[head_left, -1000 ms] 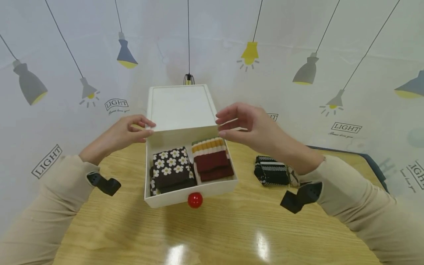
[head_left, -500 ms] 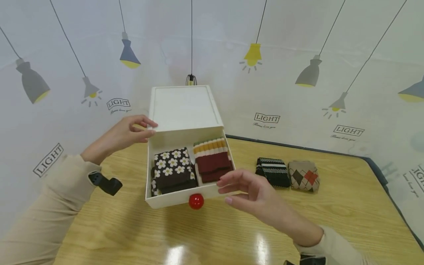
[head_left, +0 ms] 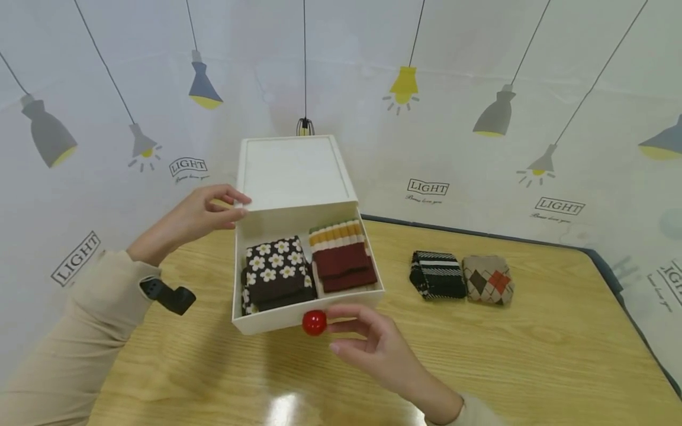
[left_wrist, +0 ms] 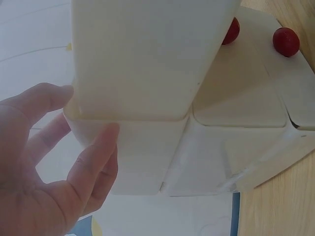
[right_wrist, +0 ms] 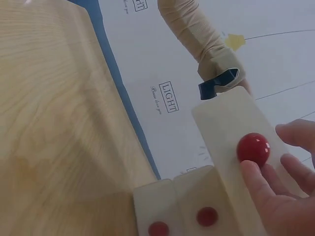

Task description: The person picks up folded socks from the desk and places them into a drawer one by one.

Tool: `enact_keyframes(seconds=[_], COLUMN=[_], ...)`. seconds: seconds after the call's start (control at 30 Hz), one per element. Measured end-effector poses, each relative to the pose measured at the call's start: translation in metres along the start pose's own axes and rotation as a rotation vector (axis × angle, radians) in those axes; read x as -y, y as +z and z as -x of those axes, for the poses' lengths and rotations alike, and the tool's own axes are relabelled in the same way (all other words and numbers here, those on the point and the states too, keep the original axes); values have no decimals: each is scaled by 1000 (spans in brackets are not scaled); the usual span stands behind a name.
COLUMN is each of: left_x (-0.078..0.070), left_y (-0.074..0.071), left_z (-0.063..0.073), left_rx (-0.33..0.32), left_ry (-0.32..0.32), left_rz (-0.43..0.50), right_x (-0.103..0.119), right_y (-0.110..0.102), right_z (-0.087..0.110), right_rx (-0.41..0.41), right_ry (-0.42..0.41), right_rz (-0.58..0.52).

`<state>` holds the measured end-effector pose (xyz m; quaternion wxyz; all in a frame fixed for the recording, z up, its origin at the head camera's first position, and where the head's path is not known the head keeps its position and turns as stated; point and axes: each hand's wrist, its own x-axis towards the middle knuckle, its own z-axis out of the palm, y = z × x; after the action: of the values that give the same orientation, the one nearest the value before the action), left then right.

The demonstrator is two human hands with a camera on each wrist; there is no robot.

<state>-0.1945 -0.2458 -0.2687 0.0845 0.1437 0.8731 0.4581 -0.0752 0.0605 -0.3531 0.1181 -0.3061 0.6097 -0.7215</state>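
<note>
A white drawer cabinet (head_left: pixel 293 171) stands with its top drawer (head_left: pixel 266 319) pulled out. Folded daisy-patterned socks (head_left: pixel 274 266) lie in the left compartment, and maroon socks (head_left: pixel 343 263) with a striped cuff lie in the right one. The left hand (head_left: pixel 197 216) touches the cabinet's left front edge; in the left wrist view its thumb and fingertips rest at the white corner (left_wrist: pixel 93 118). Near the drawer front is the right hand (head_left: pixel 373 349), its fingertips at the right side of the red knob (head_left: pixel 314 322). The right wrist view shows the thumb apart from the knob (right_wrist: pixel 253 149).
Black-and-white patterned folded socks (head_left: pixel 438 275) and beige argyle socks (head_left: pixel 488 280) lie side by side on the wooden table (head_left: pixel 559 331), right of the cabinet. Two lower drawers with red knobs (right_wrist: pixel 207 216) appear in the right wrist view. A printed curtain (head_left: pixel 469 177) hangs behind.
The right hand has come down from the cabinet's right front edge, past the drawer's corner, and left to the red knob. The left hand and the drawer look unmoved.
</note>
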Motion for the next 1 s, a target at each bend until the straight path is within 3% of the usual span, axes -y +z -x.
enact_keyframes(seconds=[0.27, 0.57, 0.8, 1.0], left_x=[0, 1, 2, 4], left_y=[0, 0, -2, -1], left_z=[0, 1, 2, 0], left_rx=[-4, -12, -16, -3], left_ry=[8, 8, 0, -10], left_rz=[-3, -20, -21, -2], right_x=[-16, -29, -35, -35], right_y=[10, 26, 35, 38], right_z=[-2, -5, -11, -17], right_rx=[-102, -257, -329, -384], right_ry=[-115, -223, -314, -285], right_rz=[-2, 87, 147, 149])
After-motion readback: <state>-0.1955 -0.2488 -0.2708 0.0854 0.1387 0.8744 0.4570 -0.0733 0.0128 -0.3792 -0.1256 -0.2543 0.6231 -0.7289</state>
